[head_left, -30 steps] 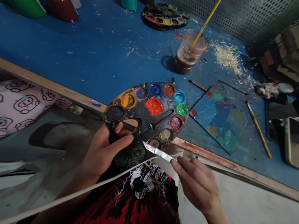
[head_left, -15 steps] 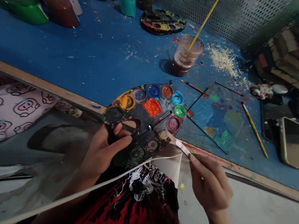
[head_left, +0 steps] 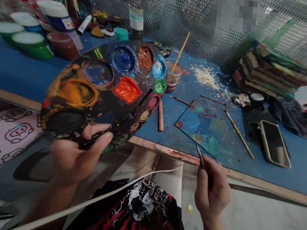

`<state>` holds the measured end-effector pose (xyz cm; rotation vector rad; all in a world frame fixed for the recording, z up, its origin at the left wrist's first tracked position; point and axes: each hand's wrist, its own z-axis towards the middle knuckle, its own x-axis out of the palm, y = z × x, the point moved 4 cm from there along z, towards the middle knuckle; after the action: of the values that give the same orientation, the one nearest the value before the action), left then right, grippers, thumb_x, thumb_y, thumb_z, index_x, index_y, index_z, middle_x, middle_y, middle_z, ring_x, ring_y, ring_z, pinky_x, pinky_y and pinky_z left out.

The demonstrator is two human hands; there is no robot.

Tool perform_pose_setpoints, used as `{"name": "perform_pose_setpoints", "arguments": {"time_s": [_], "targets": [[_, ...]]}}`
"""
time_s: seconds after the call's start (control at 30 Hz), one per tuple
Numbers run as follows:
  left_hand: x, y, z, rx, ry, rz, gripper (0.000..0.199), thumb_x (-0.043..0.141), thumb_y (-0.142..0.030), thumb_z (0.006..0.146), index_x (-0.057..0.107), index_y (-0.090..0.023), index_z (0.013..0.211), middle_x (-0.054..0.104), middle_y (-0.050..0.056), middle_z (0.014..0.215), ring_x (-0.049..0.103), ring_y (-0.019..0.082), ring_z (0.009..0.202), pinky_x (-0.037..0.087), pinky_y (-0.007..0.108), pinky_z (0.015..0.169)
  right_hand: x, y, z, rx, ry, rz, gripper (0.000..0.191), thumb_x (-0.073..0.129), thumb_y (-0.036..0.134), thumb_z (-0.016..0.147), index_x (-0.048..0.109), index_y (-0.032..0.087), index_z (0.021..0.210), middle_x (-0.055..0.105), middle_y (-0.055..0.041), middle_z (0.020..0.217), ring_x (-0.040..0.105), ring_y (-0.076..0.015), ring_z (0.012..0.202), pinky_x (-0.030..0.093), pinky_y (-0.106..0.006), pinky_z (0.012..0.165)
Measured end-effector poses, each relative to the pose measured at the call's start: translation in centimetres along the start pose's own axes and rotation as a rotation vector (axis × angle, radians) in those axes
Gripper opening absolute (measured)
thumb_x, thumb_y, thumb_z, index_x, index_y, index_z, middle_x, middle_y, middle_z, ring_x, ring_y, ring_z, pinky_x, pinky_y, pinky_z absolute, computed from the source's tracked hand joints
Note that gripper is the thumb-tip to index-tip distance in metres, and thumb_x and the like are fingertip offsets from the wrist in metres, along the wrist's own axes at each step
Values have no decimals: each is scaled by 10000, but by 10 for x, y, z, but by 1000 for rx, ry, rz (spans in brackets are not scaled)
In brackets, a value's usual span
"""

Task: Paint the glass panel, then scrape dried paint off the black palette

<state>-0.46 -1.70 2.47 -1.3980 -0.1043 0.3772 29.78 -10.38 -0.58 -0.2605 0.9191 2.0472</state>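
My left hand (head_left: 77,155) grips a dark oval paint palette (head_left: 100,112), tilted and raised over the table's front edge. Its thumb lies on top and some fingers show at the thumb opening. Wells of blue, brown, light blue, green, yellow and black paint line the rim, with a wet orange-red patch (head_left: 128,90) in the middle. A thin dark stick (head_left: 141,103) crosses the palette near the thumb. Off to the right, my right hand (head_left: 213,186) is closed round a slim metal tool (head_left: 200,156), its narrow tip pointing up toward the paint-stained tabletop.
Beyond the palette stands a cup of murky water (head_left: 173,79) with a yellow stick in it. Brushes, a wooden handle (head_left: 160,117), pale shavings (head_left: 205,76) and a phone (head_left: 274,143) lie on the blue table (head_left: 130,129). Paint tubs (head_left: 32,43) crowd the left; stacked books (head_left: 270,71) stand right.
The palette has come up and left, closer to the camera, in my left hand. My right hand's tool has left the tan paint well and is now apart from the palette. The view has tilted up.
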Motion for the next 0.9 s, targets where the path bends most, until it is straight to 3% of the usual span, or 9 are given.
{"name": "perform_pose_setpoints", "arguments": {"time_s": [0.13,0.3,0.5,0.6,0.67,0.73,0.8,0.9], "targets": [[7,-20,12,256,84,311,246,833,-220,647,587,-222,636,581,-27,652,602,171,775,478,259,829,3,3,6,-27,-3,16,345,545,138,935,625,214,1261,729,-67,965,679,-190,829,531,-310,727],[7,-31,25,403,140,515,232,809,-270,685,610,-218,579,481,-25,533,427,119,544,320,233,595,-1,-1,6,-8,-39,25,327,552,135,925,640,216,1229,724,-57,918,663,-186,775,515,-310,696],[0,-41,32,552,166,717,188,725,-368,744,651,-249,619,484,-7,541,349,167,545,174,289,558,-12,-14,-5,87,-92,13,305,583,133,918,670,228,1195,718,-52,934,653,-166,721,493,-283,621],[1,-40,33,617,235,809,92,675,-320,809,758,-296,838,545,-2,617,413,178,612,182,288,585,-14,-18,-9,113,-114,24,286,593,135,919,687,222,1175,718,-56,943,650,-161,709,483,-275,600],[-1,-40,32,673,189,800,115,670,-286,835,753,-299,914,572,-8,667,444,169,640,195,289,597,-14,-19,-9,122,-114,26,287,592,138,923,685,216,1183,717,-58,948,650,-159,712,478,-268,592],[-3,-38,32,697,132,811,63,680,-283,853,727,-286,895,564,-17,667,436,158,624,171,302,586,-14,-19,-9,115,-116,22,289,589,137,926,683,212,1188,717,-56,952,654,-157,724,484,-264,600],[-3,-34,31,687,150,842,54,669,-305,867,711,-292,898,551,-17,666,435,162,629,167,305,588,-15,-19,-8,97,-132,18,294,587,129,924,684,212,1190,719,-52,951,658,-155,736,498,-264,624],[-10,-25,36,540,101,816,96,711,-348,822,675,-262,804,528,-9,669,439,168,648,213,295,618,-15,-19,-8,92,-145,18,312,591,118,919,683,215,1201,721,-52,958,661,-157,757,510,-265,646]]}}
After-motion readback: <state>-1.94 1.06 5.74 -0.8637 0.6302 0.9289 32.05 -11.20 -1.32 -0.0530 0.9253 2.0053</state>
